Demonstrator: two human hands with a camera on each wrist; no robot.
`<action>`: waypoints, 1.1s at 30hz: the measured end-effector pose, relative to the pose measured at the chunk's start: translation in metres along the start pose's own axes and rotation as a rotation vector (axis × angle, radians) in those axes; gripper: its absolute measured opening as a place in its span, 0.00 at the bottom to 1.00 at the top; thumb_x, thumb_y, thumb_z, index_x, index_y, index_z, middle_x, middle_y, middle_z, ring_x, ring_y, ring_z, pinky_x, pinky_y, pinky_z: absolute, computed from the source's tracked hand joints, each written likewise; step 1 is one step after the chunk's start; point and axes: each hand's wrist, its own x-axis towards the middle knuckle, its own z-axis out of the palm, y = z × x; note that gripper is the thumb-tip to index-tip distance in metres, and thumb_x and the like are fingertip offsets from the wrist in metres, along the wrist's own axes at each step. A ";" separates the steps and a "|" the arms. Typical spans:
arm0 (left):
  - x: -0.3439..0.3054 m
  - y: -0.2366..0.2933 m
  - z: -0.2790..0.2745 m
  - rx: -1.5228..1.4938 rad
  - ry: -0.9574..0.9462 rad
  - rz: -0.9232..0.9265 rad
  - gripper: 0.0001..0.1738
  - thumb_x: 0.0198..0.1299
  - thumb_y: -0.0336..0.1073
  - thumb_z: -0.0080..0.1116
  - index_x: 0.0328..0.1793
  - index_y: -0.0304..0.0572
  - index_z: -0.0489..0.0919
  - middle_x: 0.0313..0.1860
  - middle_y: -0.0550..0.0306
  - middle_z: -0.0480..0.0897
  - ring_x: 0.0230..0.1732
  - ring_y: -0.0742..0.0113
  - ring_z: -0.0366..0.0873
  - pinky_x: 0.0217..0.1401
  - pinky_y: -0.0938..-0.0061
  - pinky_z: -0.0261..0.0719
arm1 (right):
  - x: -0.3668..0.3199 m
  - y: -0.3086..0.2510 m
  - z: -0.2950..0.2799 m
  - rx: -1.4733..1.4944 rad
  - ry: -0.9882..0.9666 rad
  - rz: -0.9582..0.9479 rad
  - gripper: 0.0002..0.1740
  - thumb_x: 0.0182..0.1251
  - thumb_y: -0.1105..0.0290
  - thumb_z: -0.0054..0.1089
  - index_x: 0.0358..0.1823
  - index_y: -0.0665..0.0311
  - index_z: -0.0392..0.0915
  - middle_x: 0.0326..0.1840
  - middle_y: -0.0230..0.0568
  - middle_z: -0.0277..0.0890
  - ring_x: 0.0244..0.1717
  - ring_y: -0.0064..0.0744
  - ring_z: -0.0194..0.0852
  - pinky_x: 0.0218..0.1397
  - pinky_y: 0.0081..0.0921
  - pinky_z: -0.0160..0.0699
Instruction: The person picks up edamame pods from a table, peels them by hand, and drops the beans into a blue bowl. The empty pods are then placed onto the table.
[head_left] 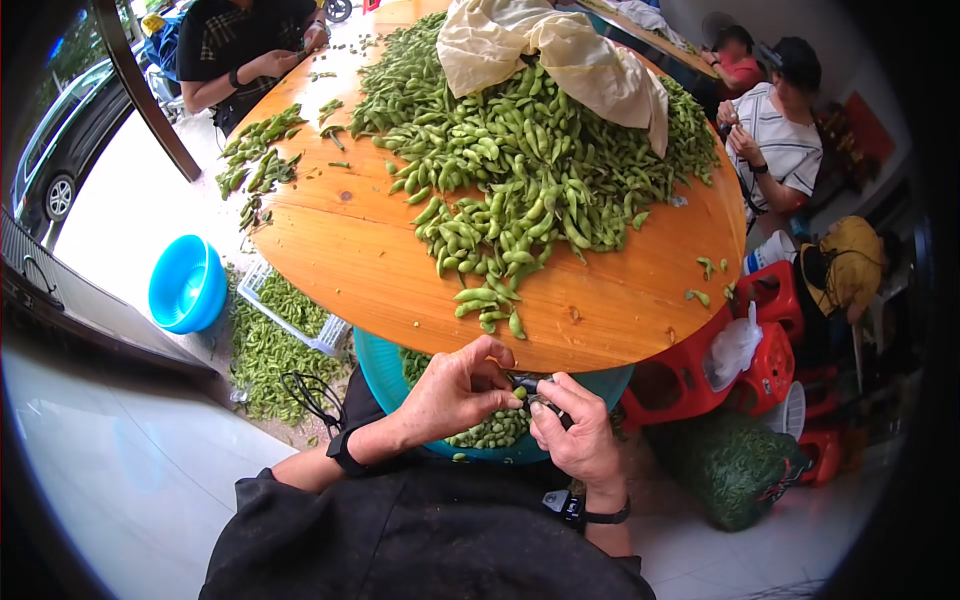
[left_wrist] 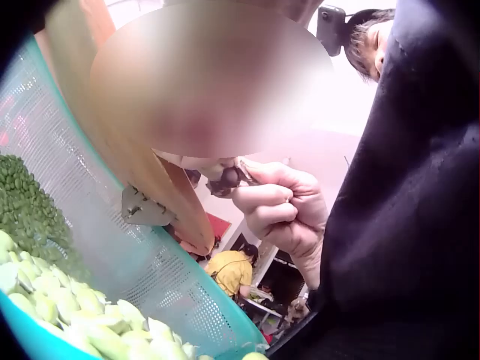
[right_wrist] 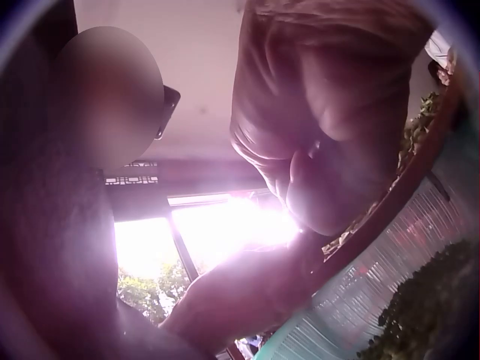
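Below the near rim of the round wooden table (head_left: 340,240), my left hand (head_left: 460,385) pinches a green edamame pod (head_left: 519,392) at its fingertips. My right hand (head_left: 575,425) faces it and grips small dark scissors (head_left: 535,388) against the pod. The left wrist view shows the right hand (left_wrist: 281,214) curled round the dark scissors (left_wrist: 225,180). Both hands hover over a teal mesh basket (head_left: 380,365) holding pale green pods (head_left: 495,430). A big heap of edamame (head_left: 520,170) covers the table, with a cream cloth (head_left: 560,50) on top. The right wrist view shows my palm (right_wrist: 330,135) close up.
Two people (head_left: 780,130) sit at the table's right and another person (head_left: 250,50) at its far left. On the floor are a blue basin (head_left: 187,285), a white crate of pods (head_left: 290,310), red stools (head_left: 770,340) and a green net bag (head_left: 735,465).
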 end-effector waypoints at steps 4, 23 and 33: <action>-0.003 -0.002 0.002 -0.089 -0.016 -0.038 0.19 0.59 0.25 0.68 0.51 0.40 0.70 0.31 0.61 0.86 0.28 0.79 0.79 0.31 0.82 0.76 | -0.001 0.005 0.003 -0.027 0.029 -0.003 0.10 0.67 0.82 0.56 0.48 0.79 0.76 0.36 0.37 0.69 0.23 0.19 0.68 0.24 0.21 0.69; -0.012 -0.003 0.001 0.154 -0.152 0.155 0.17 0.68 0.23 0.51 0.63 0.35 0.70 0.29 0.49 0.81 0.29 0.64 0.81 0.35 0.70 0.78 | -0.003 0.005 0.013 -0.122 0.108 0.007 0.07 0.63 0.82 0.58 0.43 0.73 0.77 0.32 0.43 0.71 0.25 0.31 0.76 0.27 0.27 0.72; -0.010 -0.008 0.000 -0.613 -0.225 -0.101 0.21 0.74 0.34 0.53 0.70 0.37 0.69 0.38 0.62 0.79 0.33 0.75 0.72 0.36 0.79 0.71 | -0.003 -0.010 0.014 -0.062 0.350 -0.090 0.05 0.66 0.82 0.56 0.42 0.75 0.76 0.31 0.36 0.69 0.21 0.21 0.72 0.22 0.22 0.69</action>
